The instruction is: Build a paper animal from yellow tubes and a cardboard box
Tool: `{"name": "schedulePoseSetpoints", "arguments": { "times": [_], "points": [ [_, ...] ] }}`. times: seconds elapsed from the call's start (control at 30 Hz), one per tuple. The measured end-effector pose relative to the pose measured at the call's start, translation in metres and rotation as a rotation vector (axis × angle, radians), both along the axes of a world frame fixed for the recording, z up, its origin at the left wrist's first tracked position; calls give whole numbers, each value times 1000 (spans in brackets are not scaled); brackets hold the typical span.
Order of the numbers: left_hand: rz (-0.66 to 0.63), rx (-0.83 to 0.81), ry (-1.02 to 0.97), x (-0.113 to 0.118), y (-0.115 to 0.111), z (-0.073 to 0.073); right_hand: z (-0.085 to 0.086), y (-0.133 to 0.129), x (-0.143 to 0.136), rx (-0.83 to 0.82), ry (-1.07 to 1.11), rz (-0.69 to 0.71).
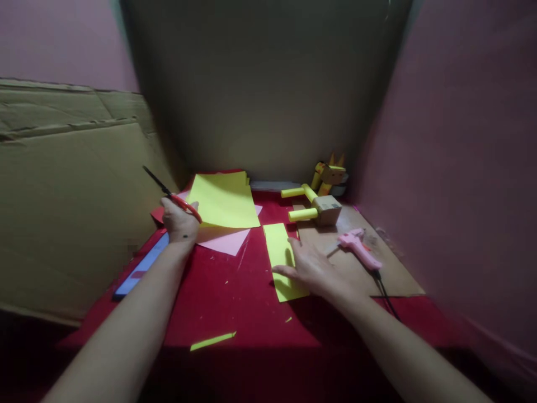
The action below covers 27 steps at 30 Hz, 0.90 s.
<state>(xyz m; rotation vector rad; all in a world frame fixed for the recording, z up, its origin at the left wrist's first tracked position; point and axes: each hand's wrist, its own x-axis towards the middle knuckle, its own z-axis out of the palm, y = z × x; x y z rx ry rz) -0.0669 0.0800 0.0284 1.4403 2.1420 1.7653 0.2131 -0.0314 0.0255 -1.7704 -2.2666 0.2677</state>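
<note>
My left hand [181, 224] is closed around a pair of scissors [178, 201] with red handles, the dark blades pointing up and to the left. Beside that hand lies a large yellow paper sheet [224, 198], with a pink sheet [229, 242] partly under it. My right hand [312, 266] has its fingers apart over a narrow yellow paper piece [279, 252] on the red cloth. Whether the fingertips touch the paper, I cannot tell.
A pink glue gun [359, 249] with a cord rests on a cardboard sheet [398, 280]. Behind it are a small cardboard box with yellow paper tubes [329, 210] and a cardboard animal figure [329, 174]. A phone [142, 268] and a thin yellow paper scrap [213, 341] lie nearer me.
</note>
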Motion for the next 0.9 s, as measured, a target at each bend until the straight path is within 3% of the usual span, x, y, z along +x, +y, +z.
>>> {"name": "schedulePoseSetpoints", "arguments": {
  "times": [0.13,0.27,0.3,0.37,0.43,0.47,0.6,0.77,0.9],
  "points": [
    [-37,5,124,1,-16,5,1,-3,-15,-7,-106,15],
    [-44,30,256,16,-29,10,0,0,-16,-44,-40,-19],
    [-116,3,223,24,-30,10,-1,1,-15,-54,-20,-36],
    [-386,-116,21,44,-34,5,-1,4,-14,-75,6,-64],
    [-687,-379,-274,65,-37,-2,0,5,-14,-111,18,-81],
    [-759,-493,-358,75,-39,-5,0,6,-13,-131,21,-88],
    [-822,-601,-422,101,-49,-11,-2,9,-10,-136,32,-98],
    [-936,-614,-503,109,-60,-7,-8,-1,-4,-55,25,-52],
    [-979,-611,-638,112,-71,-5,-15,-23,1,23,69,120]
  ]
}}
